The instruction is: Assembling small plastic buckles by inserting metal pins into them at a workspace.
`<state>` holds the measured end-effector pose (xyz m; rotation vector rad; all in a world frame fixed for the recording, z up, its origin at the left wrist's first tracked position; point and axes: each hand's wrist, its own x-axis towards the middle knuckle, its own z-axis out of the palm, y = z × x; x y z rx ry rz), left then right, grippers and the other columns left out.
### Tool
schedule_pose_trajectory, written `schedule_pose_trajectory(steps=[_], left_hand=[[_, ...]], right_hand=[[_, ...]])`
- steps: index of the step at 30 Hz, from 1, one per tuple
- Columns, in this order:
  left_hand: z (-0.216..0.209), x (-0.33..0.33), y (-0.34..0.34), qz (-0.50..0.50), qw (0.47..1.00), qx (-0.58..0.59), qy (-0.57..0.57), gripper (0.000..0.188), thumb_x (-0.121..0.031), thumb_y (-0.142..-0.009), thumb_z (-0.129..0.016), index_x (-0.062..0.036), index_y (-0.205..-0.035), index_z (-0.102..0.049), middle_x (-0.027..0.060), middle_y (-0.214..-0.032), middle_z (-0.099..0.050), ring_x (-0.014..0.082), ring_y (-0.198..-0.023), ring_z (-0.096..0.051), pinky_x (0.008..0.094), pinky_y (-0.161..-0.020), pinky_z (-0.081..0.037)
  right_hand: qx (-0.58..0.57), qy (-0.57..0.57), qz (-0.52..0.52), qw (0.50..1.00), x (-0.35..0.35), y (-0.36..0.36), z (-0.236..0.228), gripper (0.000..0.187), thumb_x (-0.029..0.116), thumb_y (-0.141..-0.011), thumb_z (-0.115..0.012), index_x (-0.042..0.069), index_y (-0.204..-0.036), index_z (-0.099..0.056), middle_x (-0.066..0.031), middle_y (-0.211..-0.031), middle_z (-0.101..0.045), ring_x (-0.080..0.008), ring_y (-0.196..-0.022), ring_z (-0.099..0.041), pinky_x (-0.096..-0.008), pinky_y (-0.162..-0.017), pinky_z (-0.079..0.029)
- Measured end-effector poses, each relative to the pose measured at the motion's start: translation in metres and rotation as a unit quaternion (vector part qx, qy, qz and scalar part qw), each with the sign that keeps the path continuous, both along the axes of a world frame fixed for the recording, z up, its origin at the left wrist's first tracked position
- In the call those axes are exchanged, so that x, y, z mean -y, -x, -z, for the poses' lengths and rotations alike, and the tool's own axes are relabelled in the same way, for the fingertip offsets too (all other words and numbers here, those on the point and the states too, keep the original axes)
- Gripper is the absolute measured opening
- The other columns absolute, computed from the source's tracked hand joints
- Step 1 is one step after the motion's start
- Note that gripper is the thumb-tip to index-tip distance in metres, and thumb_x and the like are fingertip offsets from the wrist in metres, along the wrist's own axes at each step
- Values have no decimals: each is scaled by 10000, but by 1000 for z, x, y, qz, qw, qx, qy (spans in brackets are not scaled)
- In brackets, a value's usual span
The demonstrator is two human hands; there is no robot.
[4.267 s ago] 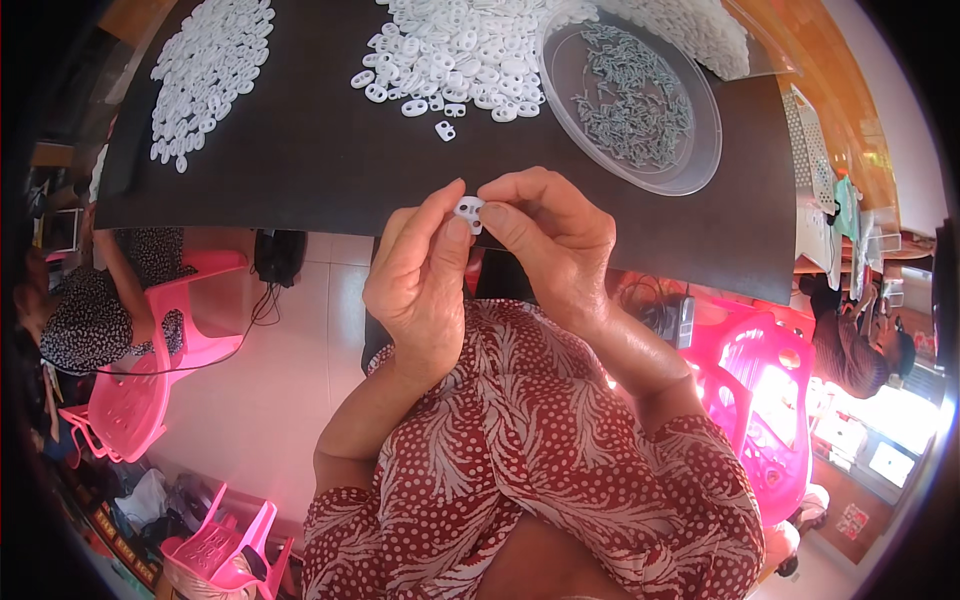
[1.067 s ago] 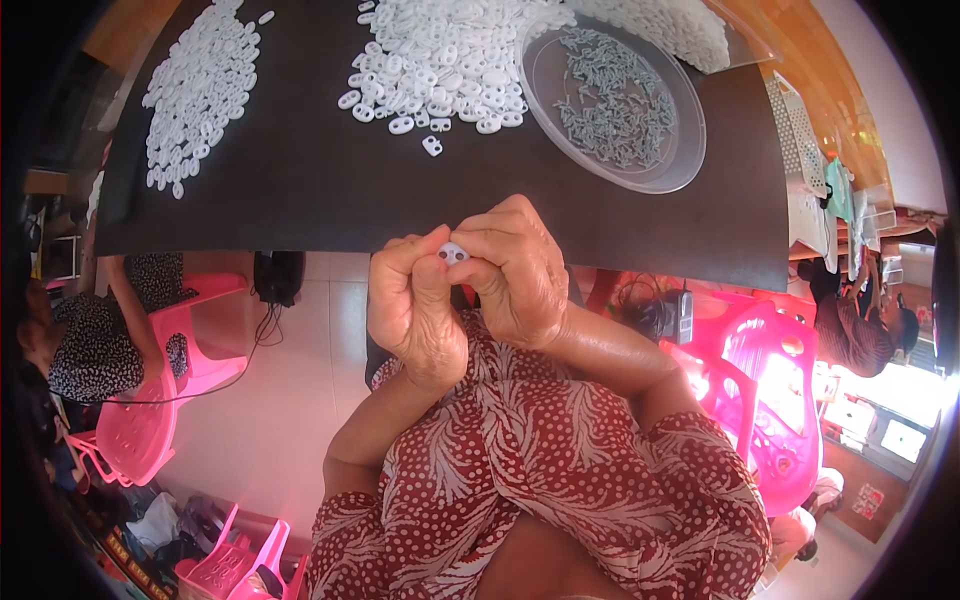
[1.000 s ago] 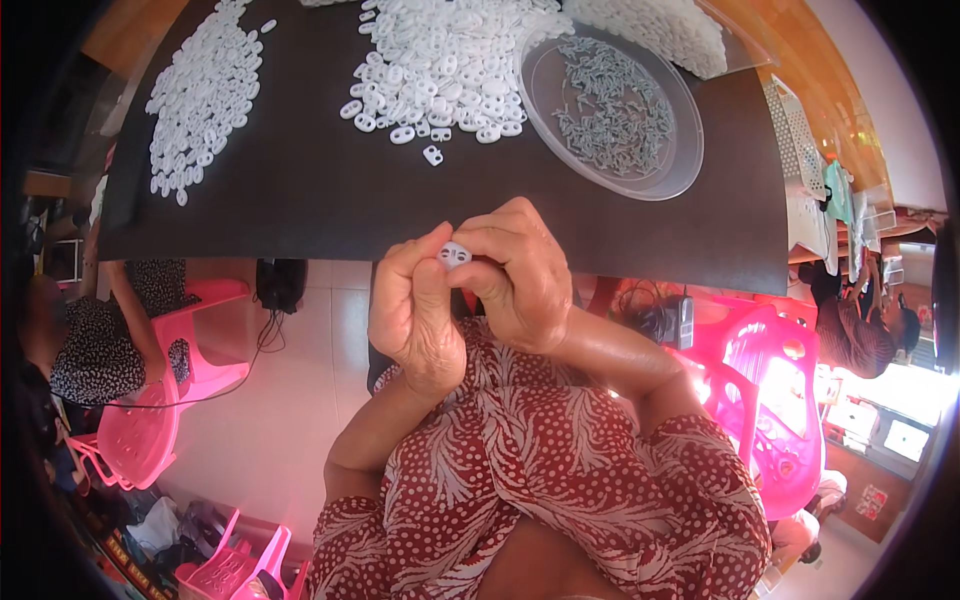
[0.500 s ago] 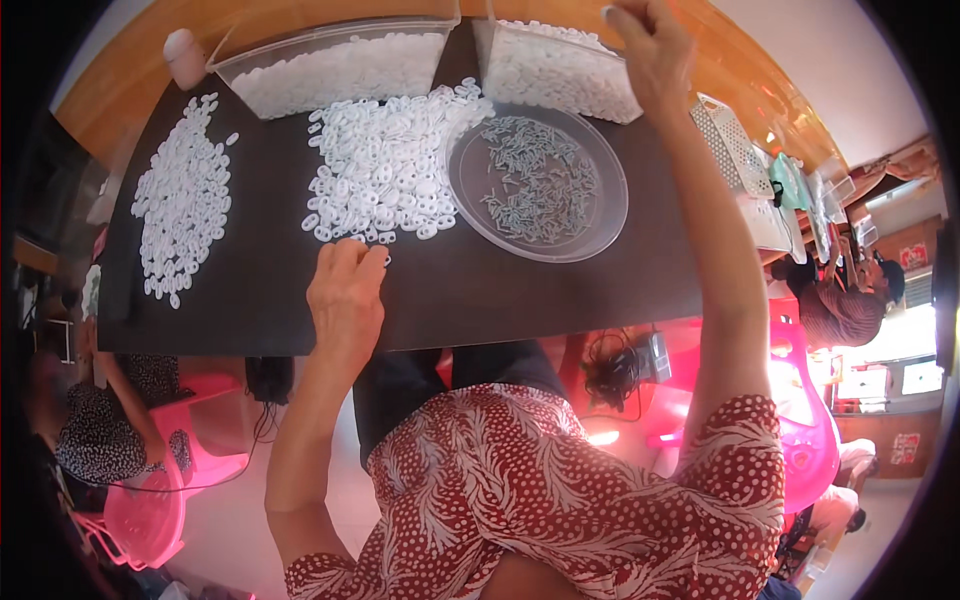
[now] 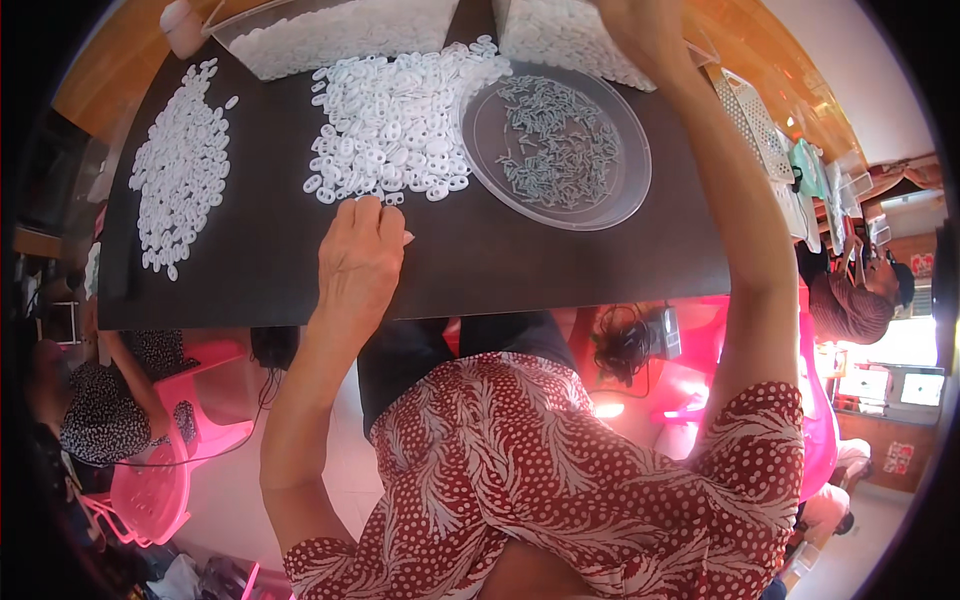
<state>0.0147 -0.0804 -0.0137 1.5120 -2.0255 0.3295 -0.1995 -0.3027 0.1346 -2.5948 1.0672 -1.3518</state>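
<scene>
My left hand (image 5: 360, 255) lies palm down on the dark table (image 5: 560, 270). Its fingertips touch the near edge of the middle pile of small white oval plastic pieces (image 5: 390, 125). My right hand (image 5: 640, 25) reaches far across the table to a clear bin of white pieces (image 5: 560, 35) at the back. The picture's top edge cuts that hand off, so what it holds is hidden. A clear round dish (image 5: 610, 205) of small grey metal parts stands between the two arms.
A second pile of white pieces (image 5: 180, 180) lies at the table's left, with another clear bin (image 5: 340, 30) behind it. White baskets (image 5: 760, 110) stand at the right. Pink plastic chairs (image 5: 150, 480) and seated people, left (image 5: 100, 410) and right (image 5: 850, 300), surround the table.
Both hands held a small white piece together in front of my chest. Now the left hand is down at the pile and the right arm is stretched out to the far bin.
</scene>
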Motion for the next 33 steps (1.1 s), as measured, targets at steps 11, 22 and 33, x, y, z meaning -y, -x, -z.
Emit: schedule_pose_trajectory(steps=[11,22,33], left_hand=[[0,-14,5,17,987,-159,-6,57,-15,-821,-596,-16,-859,-553,63,-741,-560,198,-662,-578,309,-563,-457],[-23,-45,33,50,708,-676,-197,155,-11,-836,-653,-3,-987,-620,11,-777,-590,66,-620,-531,196,-559,-444],[-12,-54,37,52,676,-702,-219,167,-27,-835,-667,3,-997,-643,23,-831,-610,70,-690,-547,193,-582,-437]], right_hand=[[-179,-83,-125,972,-56,20,106,66,83,-738,-673,58,-799,-668,-94,-749,-638,-290,-757,-601,-386,-684,-480],[-203,-44,-122,971,-52,20,114,31,80,-738,-674,97,-764,-669,-67,-727,-590,-289,-778,-570,-404,-675,-460],[-313,-26,-85,946,-51,5,121,114,82,-753,-626,35,-672,-561,-113,-735,-593,-336,-787,-573,-437,-669,-465]])
